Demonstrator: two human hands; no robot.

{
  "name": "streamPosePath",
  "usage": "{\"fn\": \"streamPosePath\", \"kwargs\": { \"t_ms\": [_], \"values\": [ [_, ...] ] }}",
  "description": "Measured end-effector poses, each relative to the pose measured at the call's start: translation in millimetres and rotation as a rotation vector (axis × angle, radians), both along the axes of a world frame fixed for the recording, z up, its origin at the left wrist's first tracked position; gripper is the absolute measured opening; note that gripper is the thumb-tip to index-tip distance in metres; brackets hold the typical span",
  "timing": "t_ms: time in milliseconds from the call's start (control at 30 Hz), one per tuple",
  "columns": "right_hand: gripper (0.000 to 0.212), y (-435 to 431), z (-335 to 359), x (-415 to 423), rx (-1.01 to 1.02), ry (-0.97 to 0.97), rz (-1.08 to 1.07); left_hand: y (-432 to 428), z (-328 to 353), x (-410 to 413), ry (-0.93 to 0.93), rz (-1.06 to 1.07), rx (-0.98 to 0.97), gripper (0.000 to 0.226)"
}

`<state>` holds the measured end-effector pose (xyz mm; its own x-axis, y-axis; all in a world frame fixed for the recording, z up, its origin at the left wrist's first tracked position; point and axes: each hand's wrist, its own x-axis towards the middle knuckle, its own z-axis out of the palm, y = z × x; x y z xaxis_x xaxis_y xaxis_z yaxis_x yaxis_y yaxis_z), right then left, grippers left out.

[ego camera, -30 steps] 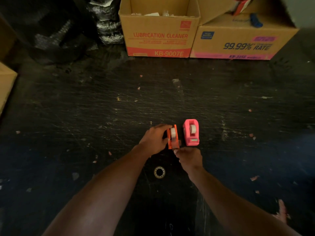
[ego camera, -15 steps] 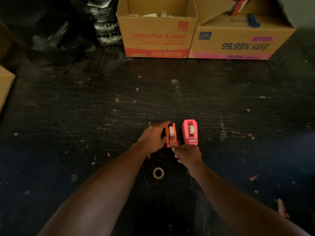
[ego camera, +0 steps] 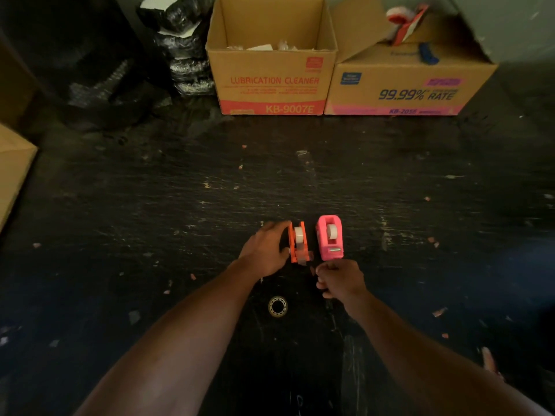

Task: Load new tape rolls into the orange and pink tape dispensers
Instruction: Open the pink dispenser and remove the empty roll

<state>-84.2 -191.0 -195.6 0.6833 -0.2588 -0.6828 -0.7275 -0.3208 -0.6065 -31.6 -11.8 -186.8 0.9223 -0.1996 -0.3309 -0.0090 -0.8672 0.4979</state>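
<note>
An orange tape dispenser (ego camera: 298,243) stands on the dark tabletop with a white tape roll seated in it. My left hand (ego camera: 265,252) grips its left side. A strip of tape hangs loose at the dispenser's near end. A pink tape dispenser (ego camera: 329,242) stands just to its right, also holding a white roll. My right hand (ego camera: 339,279) is curled into a fist just below the pink dispenser, apart from both dispensers; whether it pinches a tape end I cannot tell. A near-empty tape core (ego camera: 277,306) lies flat between my forearms.
Two cardboard boxes stand at the back: an open one marked LUBRICATION CLEANER (ego camera: 271,82) and one marked 99.99% RATE (ego camera: 411,85). Black wrapped bundles (ego camera: 183,49) sit at the back left. Another box corner (ego camera: 13,166) juts in at left. Small scraps litter the table.
My right hand has pulled back from the orange dispenser's near end toward me and to the right. My left hand still holds the orange dispenser in place.
</note>
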Motion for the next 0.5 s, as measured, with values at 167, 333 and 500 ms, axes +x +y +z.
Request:
{"fn": "streamPosePath", "kwargs": {
  "t_ms": [167, 333, 500],
  "values": [
    [0.013, -23.1, 12.6, 15.6, -0.125, -0.104, -0.015, -11.6, 7.3, -0.3, -0.068, 0.049, -0.068, 0.066],
    [0.019, -48.1, 17.5, 38.4, -0.286, -0.229, 0.158, -32.8, 15.0, 9.8, -0.105, 0.004, -0.095, 0.063],
    [0.028, -59.3, 20.5, 58.5, -0.305, -0.296, 0.305, -48.1, 16.7, 28.2, -0.088, -0.046, -0.032, 0.062]
  ]
}}
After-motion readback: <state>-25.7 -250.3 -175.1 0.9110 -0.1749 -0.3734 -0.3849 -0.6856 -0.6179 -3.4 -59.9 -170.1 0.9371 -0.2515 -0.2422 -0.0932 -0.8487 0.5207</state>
